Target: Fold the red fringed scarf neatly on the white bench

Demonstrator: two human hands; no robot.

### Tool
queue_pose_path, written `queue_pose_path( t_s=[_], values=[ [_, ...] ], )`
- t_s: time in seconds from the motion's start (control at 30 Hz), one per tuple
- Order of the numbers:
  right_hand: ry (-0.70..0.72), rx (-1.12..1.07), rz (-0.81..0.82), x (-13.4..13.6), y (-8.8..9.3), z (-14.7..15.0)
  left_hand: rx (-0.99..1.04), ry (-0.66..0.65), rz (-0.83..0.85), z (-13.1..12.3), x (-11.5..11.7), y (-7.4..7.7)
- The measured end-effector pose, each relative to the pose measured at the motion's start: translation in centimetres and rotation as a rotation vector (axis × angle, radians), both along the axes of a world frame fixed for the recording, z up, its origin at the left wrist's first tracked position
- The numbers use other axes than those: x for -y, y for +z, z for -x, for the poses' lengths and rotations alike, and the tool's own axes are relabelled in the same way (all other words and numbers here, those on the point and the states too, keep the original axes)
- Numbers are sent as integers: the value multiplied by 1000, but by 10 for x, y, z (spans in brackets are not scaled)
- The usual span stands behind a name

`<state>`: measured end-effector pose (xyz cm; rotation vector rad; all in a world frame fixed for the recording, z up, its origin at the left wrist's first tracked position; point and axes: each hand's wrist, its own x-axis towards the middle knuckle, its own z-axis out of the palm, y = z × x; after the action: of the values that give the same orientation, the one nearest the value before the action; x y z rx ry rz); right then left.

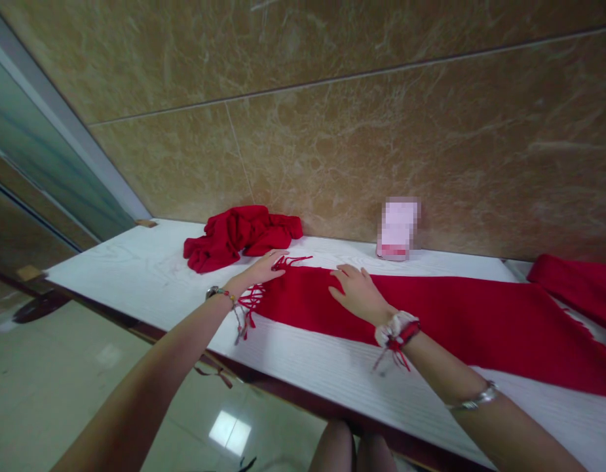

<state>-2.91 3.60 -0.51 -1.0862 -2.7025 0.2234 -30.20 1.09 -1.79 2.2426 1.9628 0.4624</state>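
Note:
A long red scarf point(440, 314) lies spread flat along the white tabletop point(303, 367), with a fringe at its left end and more fringe near the right edge of the view. At the left end, my left hand point(261, 270) rests over the fringe, its fingers stretched out. My right hand point(359, 293) is farther along the scarf, palm down with fingers apart, on or just above the cloth; I cannot tell whether it presses. Neither hand grips the fabric.
Behind my left hand lies a crumpled red cloth point(238, 236). A pinkish, blurred-out upright object point(398, 229) leans against the brown marbled wall point(332, 151). More folded red cloth point(578, 288) is at the far right. The table's front edge runs before my knees.

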Motion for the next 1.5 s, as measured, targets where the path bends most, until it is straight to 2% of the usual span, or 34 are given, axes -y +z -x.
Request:
queue_pose_path(
  t_s=[0.07,0.13,0.3,0.47,0.53,0.6,0.67,0.8,0.87,0.97,1.07,1.27,1.4,1.5],
  values=[
    [-6,-15,37,-4,-4,27,42,-19,140,0,-9,2],
    [-4,0,70,-6,-15,45,55,-51,259,1,-18,7],
    [-26,-27,20,-5,-42,53,104,-92,278,10,-24,23],
    [-43,-39,7,-5,-43,51,602,-56,398,13,-17,29],
    [-43,-37,10,-5,-42,51,687,-5,398,12,-19,27],
    [-44,-31,20,-4,-41,52,636,-3,317,11,-24,27],
    [-43,-30,25,-4,-41,52,494,-78,288,9,-30,29],
    [-41,-46,15,-3,-41,51,157,-296,450,8,-40,32],
    [-41,-47,14,-3,-41,51,22,-307,464,9,-43,33],
    [-41,-51,18,-4,-41,51,-77,-237,458,14,-42,36],
    [-36,-63,15,-4,-42,50,-84,-207,450,19,-39,41],
    [-38,-64,18,-4,-41,50,38,-287,483,18,-27,38],
    [-38,-55,15,-4,-42,50,29,-156,508,14,-25,35],
    [-39,-58,8,-4,-42,50,74,-79,527,17,-22,41]
  ],
)
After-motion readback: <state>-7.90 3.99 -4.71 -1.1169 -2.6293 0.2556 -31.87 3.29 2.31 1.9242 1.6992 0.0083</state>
